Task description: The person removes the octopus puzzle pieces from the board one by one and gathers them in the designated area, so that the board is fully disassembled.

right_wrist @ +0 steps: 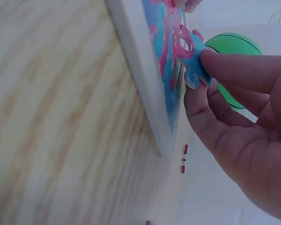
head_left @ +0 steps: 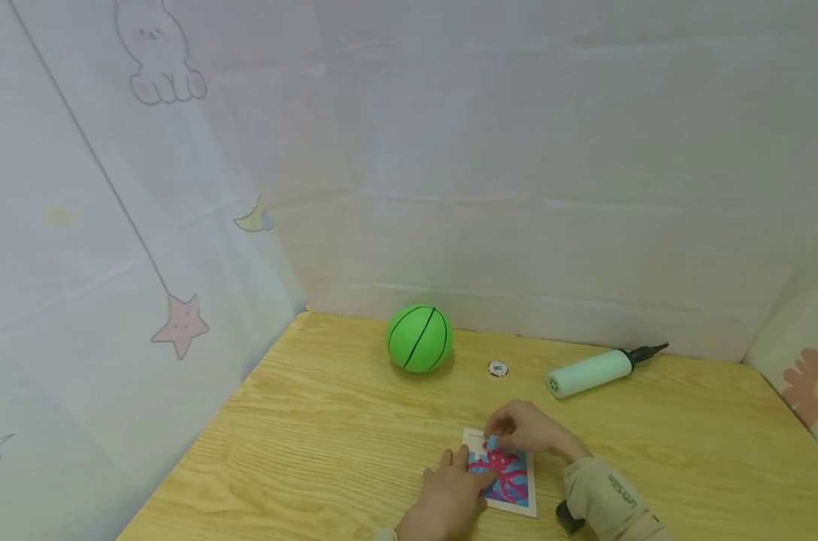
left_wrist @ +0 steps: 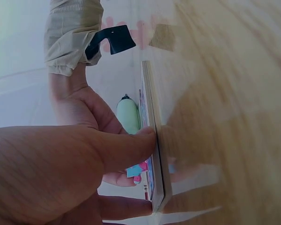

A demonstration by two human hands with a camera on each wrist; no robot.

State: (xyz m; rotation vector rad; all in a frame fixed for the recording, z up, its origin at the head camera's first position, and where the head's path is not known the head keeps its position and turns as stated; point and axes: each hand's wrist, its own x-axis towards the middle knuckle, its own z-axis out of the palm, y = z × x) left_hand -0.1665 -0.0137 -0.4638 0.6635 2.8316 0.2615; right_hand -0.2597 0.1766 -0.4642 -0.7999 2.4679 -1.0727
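While the puzzle piece (right_wrist: 193,65) hangs pinched over the board, these lines go from it outward.

Piece: blue and pink, caught between the thumb and fingertips (right_wrist: 225,63) of the right hand (head_left: 527,430), tilted, one edge touching the picture face, not yet lying flat.

Puzzle board (head_left: 502,473): a white-framed octopus picture lying flat on the wooden table (head_left: 301,421), directly under both sets of fingers.

Left hand (head_left: 449,492): fingers straight, thumb (left_wrist: 126,150) and a lower finger pressed against the board's near edge, gripping nothing, holding the frame from sliding.

Doing it well: judged from the tilt, the piece wants lining up with its gap first, then lowering level and pressing with a fingertip; the left-hand brace should stay firm so the board does not skid.

Beyond the fingertips: a small round chip (head_left: 498,368), a green ball (head_left: 419,338) and a pale hand pump (head_left: 595,371), all well apart from the board.
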